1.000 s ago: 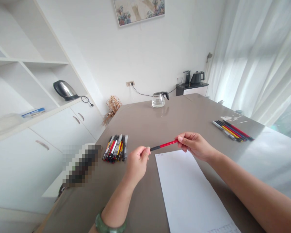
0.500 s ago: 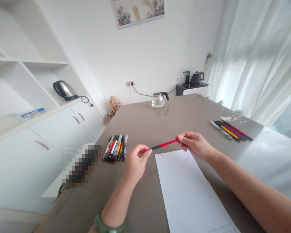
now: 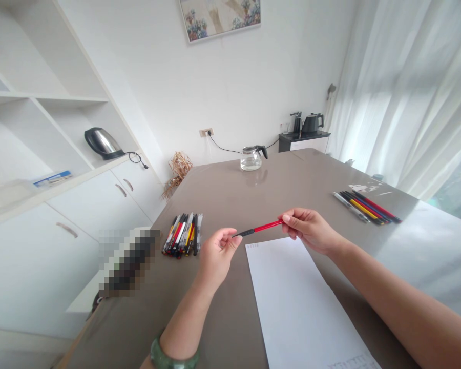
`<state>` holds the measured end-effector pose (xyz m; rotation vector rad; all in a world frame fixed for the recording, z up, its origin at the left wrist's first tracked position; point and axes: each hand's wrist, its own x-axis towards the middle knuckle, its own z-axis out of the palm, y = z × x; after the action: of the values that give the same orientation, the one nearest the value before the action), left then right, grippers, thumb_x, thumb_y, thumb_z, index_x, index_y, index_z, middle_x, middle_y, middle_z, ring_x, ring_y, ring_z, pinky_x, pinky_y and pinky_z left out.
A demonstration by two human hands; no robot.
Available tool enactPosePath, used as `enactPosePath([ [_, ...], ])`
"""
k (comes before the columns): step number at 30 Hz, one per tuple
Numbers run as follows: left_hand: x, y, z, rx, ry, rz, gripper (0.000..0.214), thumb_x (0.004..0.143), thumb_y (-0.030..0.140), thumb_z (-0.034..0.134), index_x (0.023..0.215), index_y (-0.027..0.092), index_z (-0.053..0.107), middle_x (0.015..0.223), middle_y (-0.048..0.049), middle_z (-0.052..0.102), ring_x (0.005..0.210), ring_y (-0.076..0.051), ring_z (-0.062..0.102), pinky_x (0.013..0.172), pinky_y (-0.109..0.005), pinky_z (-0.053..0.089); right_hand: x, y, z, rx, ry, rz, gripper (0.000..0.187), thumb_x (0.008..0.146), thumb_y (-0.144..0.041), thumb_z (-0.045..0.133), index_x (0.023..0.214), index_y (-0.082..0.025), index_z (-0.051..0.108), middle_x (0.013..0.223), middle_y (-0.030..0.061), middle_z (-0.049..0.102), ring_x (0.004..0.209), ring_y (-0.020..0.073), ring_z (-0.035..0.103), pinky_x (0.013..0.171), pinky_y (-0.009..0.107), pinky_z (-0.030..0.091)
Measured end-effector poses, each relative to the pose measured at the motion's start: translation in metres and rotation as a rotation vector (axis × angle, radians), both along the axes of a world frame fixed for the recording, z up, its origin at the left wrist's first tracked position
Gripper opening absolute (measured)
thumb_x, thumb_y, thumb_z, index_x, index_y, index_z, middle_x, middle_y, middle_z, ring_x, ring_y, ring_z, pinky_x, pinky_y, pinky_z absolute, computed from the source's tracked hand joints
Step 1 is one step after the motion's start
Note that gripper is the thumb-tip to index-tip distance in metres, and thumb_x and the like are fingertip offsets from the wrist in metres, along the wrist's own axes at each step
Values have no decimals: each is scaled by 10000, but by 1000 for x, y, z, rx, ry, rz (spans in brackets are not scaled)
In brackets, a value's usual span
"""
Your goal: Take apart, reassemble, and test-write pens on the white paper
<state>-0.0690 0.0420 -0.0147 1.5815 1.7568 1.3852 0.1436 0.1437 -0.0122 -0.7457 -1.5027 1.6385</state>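
A red pen (image 3: 268,225) with a black grip is held nearly level above the table, spanning both hands. My left hand (image 3: 218,256) pinches its black tip end between thumb and fingers. At the red end, my right hand (image 3: 307,229) has its thumb and fingertips closed on the barrel. Below the pen lies a white paper sheet (image 3: 299,302), with faint small marks at its top left corner and along its bottom edge. To the left of my left hand sits a pile of mixed pens (image 3: 182,236). Several pens (image 3: 363,209) lie side by side at the right.
A glass pot (image 3: 251,160) with a black handle stands at the back of the brown table (image 3: 223,189). White scraps (image 3: 363,187) lie near the right edge. A steel kettle (image 3: 103,143) rests on the left shelf; a black kettle (image 3: 312,123) stands beyond the table.
Both hands and the red pen stay almost in place. My left fingers shift very slightly at the pen's black end.
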Motion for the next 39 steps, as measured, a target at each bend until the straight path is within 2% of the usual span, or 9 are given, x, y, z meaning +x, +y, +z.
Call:
enactPosePath([
  [3,1,0,2,41,22,9,233,715,374,536,823,171,571,716,-19,602,629,-129,540,593,-225,424,0,0,0,-3,-5,0,240,681,-388,592,739,-155,592,567,7,562,447,74,421,451,237,322],
  [9,-2,0,-1,-3,80,26,291,765,413,445,731,163,590,609,-14,589,566,-131,540,536,-223,411,0,-1,1,10,3,13,223,699,-371,580,749,-154,591,574,7,565,454,70,422,455,234,317],
  [15,2,-1,4,31,42,4,282,709,382,538,894,174,587,726,-20,614,654,-132,552,605,-224,428,-1,0,1,10,9,4,225,692,-377,586,745,-159,587,573,3,569,449,70,426,455,233,316],
  [19,2,-2,7,39,87,17,221,722,374,520,776,171,589,658,-9,594,603,-128,534,578,-225,423,-3,-2,0,24,5,2,228,697,-383,577,726,-157,582,579,7,571,453,72,426,457,234,317],
  [24,-3,0,2,2,63,22,307,764,421,441,721,159,596,635,-35,597,577,-142,541,532,-232,426,-5,-3,0,17,8,6,232,693,-388,580,733,-159,581,591,13,572,458,77,430,456,238,321],
  [29,-3,-1,5,9,1,-4,320,720,402,521,912,160,601,757,-59,625,679,-160,565,626,-257,447,-6,-1,1,-20,14,-3,251,675,-401,593,735,-158,582,585,13,568,446,75,425,446,238,323],
  [31,-1,-1,8,34,-13,-1,315,698,375,558,933,168,587,788,-49,624,698,-152,563,654,-254,443,-6,-1,1,-26,9,-5,253,679,-404,587,724,-155,577,582,13,564,446,74,424,445,236,323],
  [35,-2,0,9,32,34,28,218,729,361,521,793,167,597,696,-22,619,614,-132,549,585,-227,428,-7,-1,0,-35,0,8,250,701,-401,567,725,-151,568,580,16,562,447,71,417,450,234,321],
  [39,-5,2,4,9,64,39,279,757,401,464,711,160,597,611,-22,598,574,-142,549,540,-229,423,-6,-2,2,-25,2,8,260,694,-415,568,713,-155,566,586,15,565,448,73,415,453,235,319],
])
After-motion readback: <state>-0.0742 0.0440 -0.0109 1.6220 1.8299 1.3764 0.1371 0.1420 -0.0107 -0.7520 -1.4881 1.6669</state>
